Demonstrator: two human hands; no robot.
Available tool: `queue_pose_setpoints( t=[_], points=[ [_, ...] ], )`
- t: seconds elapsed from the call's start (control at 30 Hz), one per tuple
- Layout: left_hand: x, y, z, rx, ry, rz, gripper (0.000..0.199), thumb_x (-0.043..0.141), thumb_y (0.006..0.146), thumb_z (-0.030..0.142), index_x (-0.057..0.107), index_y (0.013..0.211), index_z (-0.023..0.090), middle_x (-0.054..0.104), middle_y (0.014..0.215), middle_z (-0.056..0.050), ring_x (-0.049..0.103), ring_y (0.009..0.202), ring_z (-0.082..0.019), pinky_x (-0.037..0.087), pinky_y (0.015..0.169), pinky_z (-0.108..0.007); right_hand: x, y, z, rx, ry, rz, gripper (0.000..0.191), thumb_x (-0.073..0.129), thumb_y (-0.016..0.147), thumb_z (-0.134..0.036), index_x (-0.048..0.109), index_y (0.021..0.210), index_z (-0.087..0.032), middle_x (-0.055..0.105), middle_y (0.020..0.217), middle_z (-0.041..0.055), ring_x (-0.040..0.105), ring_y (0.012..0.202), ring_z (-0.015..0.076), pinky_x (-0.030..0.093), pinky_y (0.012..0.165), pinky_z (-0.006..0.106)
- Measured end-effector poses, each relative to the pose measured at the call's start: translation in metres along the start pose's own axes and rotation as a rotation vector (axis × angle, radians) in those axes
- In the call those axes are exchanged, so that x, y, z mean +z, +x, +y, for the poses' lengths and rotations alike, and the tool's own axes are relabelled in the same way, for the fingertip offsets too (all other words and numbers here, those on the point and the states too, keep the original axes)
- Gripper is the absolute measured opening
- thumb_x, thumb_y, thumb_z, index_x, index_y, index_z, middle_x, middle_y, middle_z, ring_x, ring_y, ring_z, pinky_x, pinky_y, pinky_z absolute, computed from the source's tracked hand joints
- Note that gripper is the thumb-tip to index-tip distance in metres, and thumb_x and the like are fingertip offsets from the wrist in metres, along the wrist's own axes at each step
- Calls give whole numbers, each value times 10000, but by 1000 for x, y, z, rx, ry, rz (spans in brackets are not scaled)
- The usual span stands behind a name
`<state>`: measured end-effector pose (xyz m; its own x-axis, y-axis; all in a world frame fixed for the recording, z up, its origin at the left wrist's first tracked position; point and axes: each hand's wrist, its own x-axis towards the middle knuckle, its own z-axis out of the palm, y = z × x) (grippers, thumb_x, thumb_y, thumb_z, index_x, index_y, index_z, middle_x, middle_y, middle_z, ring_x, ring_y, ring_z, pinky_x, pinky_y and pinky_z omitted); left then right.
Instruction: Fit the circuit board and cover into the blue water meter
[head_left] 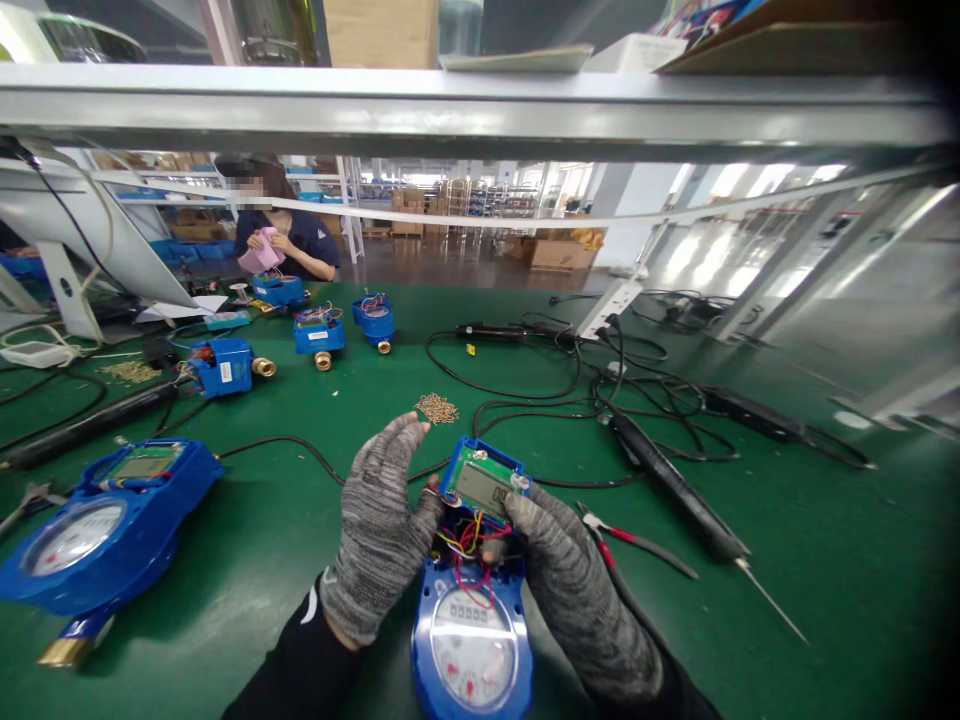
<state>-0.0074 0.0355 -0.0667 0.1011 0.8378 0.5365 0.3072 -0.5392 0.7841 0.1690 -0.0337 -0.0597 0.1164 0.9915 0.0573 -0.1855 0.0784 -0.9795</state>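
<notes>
A blue water meter (471, 655) lies in front of me, its round dial facing up. Red, yellow and white wires (469, 545) run from its housing to a green circuit board with a display (484, 484), which is tilted up. My right hand (581, 580), in a grey glove with bare fingertips, grips this board, thumb on the display's right side and a fingertip below by the wires. My gloved left hand (386, 525) is at the board's left side, fingers stretched out and thumb close to its edge; whether the thumb touches is unclear. Beyond those fingers lies a pile of small brass-coloured screws (436, 408).
Another blue meter (112, 530) lies at left, with several smaller ones (319, 332) farther back. Red-handled pliers (637, 540) and a black electric screwdriver (675, 480) lie right, among cables and a power strip (611, 305). A metal shelf beam (480, 110) crosses above. A co-worker (289, 235) sits opposite.
</notes>
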Motion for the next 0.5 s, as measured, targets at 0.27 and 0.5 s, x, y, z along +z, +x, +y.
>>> queue_pose_setpoints(
  t=[0.27, 0.5],
  points=[
    [-4, 22, -9, -244, -466, -661, 333, 659, 902, 426, 748, 1092, 168, 757, 1046, -95, 686, 991, -260, 534, 915, -373, -5, 0, 5, -31, 15, -34, 328, 576, 979, -428, 735, 1131, -186, 704, 717, 16, 638, 643, 178, 524, 669, 283],
    [7, 28, -12, -275, -374, -504, 320, 724, 832, 364, 749, 1051, 132, 765, 937, -109, 694, 911, -277, 539, 846, -393, -8, 4, 9, -52, -59, 51, 313, 586, 983, -448, 752, 1087, -204, 680, 687, 7, 594, 646, 184, 507, 657, 298]
  ],
)
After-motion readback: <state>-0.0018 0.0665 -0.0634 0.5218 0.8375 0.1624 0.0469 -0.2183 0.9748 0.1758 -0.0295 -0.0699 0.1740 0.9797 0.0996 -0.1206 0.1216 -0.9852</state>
